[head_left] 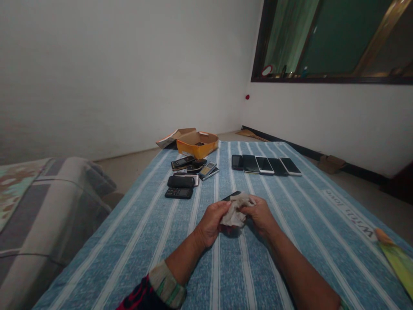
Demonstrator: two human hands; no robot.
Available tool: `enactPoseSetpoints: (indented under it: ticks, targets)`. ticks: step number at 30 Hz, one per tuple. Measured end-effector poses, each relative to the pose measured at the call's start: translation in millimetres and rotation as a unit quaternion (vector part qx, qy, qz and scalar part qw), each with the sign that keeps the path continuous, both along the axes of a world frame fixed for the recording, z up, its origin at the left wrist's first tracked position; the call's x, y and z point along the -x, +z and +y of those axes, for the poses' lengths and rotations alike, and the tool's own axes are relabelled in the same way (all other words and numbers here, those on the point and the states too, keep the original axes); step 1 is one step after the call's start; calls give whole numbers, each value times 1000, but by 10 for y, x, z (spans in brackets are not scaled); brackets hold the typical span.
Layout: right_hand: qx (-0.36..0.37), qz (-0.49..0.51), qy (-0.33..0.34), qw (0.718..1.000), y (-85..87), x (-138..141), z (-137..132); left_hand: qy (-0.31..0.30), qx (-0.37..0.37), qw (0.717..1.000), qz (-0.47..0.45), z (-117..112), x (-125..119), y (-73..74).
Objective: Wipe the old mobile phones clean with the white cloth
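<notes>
Both my hands meet over the middle of a blue striped cloth point(290, 241). My left hand point(211, 224) and my right hand point(261, 215) are closed around a crumpled whitish rag point(235, 213) wrapped over a dark phone point(230, 196), whose top corner sticks out beyond the rag. A row of several smartphones point(266, 165) lies side by side farther out on the right. A loose pile of older keypad phones point(189, 174) lies farther out on the left.
An open orange cardboard box point(196, 144) stands at the far end of the cloth. A grey sofa arm point(48, 206) is on the left. A yellow-green object point(398, 260) lies at the right edge. White walls and a dark-framed window point(332, 43) are behind.
</notes>
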State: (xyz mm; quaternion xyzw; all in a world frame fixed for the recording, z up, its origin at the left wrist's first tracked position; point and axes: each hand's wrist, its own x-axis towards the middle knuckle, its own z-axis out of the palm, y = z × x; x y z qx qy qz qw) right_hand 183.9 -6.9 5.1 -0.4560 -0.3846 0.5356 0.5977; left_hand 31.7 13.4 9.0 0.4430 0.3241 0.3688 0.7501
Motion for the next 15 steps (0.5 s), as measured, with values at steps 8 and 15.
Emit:
enactPoseSetpoints:
  ticks: [8,15]
  targets:
    - [42,-52,-62,996,68,3,-67,79,-134,976,151,9,-60,-124]
    - [42,58,167,983,78,133,-194,196,-249,914,252,-17,-57,-186]
